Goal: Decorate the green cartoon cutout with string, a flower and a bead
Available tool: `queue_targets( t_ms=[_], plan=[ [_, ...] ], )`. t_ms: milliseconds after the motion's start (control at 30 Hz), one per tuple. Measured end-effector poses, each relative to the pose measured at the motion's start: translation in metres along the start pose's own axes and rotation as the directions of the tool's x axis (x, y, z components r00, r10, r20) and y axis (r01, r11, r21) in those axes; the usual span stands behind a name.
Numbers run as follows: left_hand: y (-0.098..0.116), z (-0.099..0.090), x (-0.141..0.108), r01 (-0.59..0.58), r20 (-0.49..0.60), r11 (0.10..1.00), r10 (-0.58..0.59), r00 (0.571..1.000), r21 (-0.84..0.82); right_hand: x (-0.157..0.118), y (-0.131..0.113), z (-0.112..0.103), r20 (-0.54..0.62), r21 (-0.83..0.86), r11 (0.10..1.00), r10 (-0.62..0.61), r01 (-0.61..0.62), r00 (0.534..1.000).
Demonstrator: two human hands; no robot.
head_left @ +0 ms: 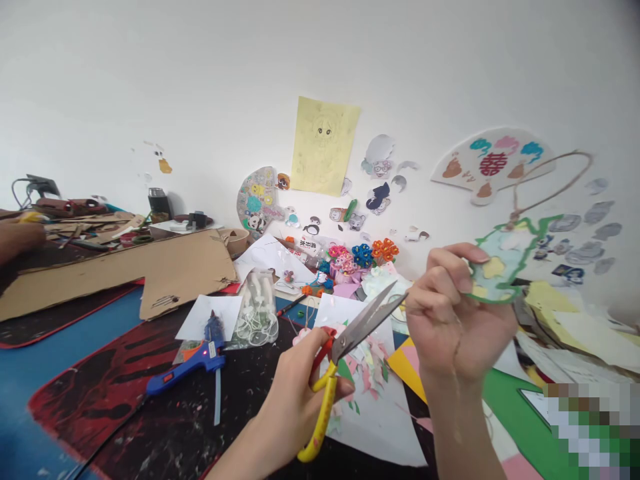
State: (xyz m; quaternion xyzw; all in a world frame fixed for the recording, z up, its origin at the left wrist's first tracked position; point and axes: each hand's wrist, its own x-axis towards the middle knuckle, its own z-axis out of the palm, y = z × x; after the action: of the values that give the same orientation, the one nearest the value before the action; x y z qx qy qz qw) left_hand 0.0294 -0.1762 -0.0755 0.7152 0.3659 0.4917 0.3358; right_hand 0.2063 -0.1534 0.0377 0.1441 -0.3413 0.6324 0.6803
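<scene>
Yellow and red handles sit in my left hand [300, 377], fingers wrapped about the scissors [345, 341], whose blades stand a little apart and point up toward my other wrist; whether the tips touch it I cannot tell. My right hand [457, 317] pinches a pale blue tag [505, 257] with a green border, held up above the right side of the worktop [20, 383], its cord [591, 159] looping out from the top. A thin thread [456, 347] hangs down my right palm and wrist. Below, between my arms, a white sheet [385, 440] lies on the dark mat [240, 387], strewn with pink and green paper scraps [370, 367]. Toward the mat's left edge rests a blue glue gun [187, 373], its nozzle over a small white paper [193, 317], with a clear bag [257, 313] just beside. Bright flowers [363, 255] crowd the worktop's far edge by the wall. Cardboard [190, 267] spreads over its far left corner, near another person's hand [20, 237].
</scene>
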Motion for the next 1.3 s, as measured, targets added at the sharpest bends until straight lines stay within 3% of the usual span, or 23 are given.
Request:
queue_targets(
  t_ms=[200,533,1033,1300],
  plan=[
    [0.003,-0.002,0.0,-0.012,0.005,1.0,0.012,1.0,0.028,0.0,-0.001,0.0,-0.041,-0.086,0.996,-0.033,0.029,0.999],
    [0.003,-0.009,-0.001,0.063,0.056,0.997,-0.065,0.996,0.046,0.0,-0.002,0.0,-0.025,-0.246,0.967,-0.07,0.062,0.997],
    [0.001,-0.012,-0.003,0.097,0.103,0.995,-0.098,0.99,0.019,0.001,-0.003,0.003,-0.093,-0.364,0.93,-0.101,0.06,0.991],
    [0.004,-0.015,-0.004,0.175,0.123,0.982,-0.183,0.975,0.077,0.001,-0.006,0.002,-0.042,-0.32,0.947,-0.028,0.013,0.999]
  ],
)
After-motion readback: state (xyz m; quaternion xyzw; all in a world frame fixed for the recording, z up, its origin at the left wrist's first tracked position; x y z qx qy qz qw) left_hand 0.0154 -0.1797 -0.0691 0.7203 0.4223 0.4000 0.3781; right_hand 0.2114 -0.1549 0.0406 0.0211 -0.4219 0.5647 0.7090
